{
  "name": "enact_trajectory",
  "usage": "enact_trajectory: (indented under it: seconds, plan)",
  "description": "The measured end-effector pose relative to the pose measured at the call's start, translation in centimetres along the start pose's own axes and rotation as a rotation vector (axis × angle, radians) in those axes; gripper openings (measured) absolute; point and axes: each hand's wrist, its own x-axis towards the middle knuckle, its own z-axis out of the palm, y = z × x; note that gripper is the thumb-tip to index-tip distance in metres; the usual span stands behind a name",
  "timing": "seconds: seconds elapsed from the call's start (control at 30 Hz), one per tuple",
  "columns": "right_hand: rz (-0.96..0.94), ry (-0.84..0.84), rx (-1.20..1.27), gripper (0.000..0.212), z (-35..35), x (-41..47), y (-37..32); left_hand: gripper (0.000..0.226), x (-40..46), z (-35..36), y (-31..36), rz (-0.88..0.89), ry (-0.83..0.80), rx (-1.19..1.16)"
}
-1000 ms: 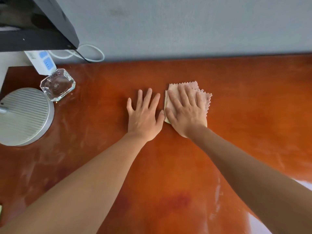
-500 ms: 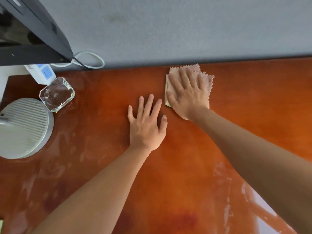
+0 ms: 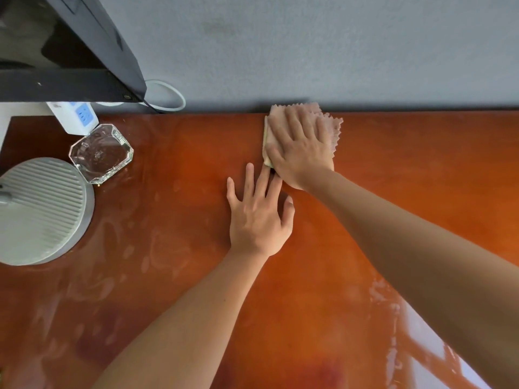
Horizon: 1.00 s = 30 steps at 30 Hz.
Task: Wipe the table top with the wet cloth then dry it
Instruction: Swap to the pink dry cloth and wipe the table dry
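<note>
One cloth [image 3: 328, 127] under right hand [image 3: 300, 153]; left hand [image 3: 258, 217] flat on table [image 3: 407, 169].

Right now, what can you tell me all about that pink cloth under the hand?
The cloth is pale pink, soft-looking fabric with zigzag-cut edges, folded into a small pad; a yellowish layer shows along its left edge. It lies flat at the far edge of the orange-brown table top, up against the grey wall. The right hand presses on it with straight, spread fingers, covering most of it. Whether it is wet cannot be told.
</note>
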Motion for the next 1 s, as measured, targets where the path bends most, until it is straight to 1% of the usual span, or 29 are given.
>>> enact_trajectory:
  seconds: [0.3,0.4,0.6,0.77,0.9,1.0]
  plan:
    - [-0.038,-0.011,0.000,0.063,-0.2,0.0,0.2,0.060,0.1,-0.1,0.0,0.004,-0.013,-0.002]
    - [-0.010,-0.011,-0.014,0.063,-0.3,-0.9,2.3,0.062,0.1,0.1,-0.1,-0.001,-0.037,0.009]
    - [0.121,-0.006,0.004,0.063,-0.9,-3.4,7.8,0.065,0.2,0.2,-0.2,-0.006,-0.064,0.031]
    - [0.198,-0.006,0.016,0.063,-0.2,-7.4,6.8,0.065,0.1,-0.1,-0.1,-0.019,-0.072,0.024]
    - [0.194,-0.039,0.020,0.067,1.0,-13.8,4.9,0.063,0.1,-0.2,0.0,-0.019,-0.075,0.023]
    - [0.180,-0.069,0.019,0.070,1.5,-16.7,4.0,0.062,0.1,-0.2,0.0,-0.021,-0.077,0.017]
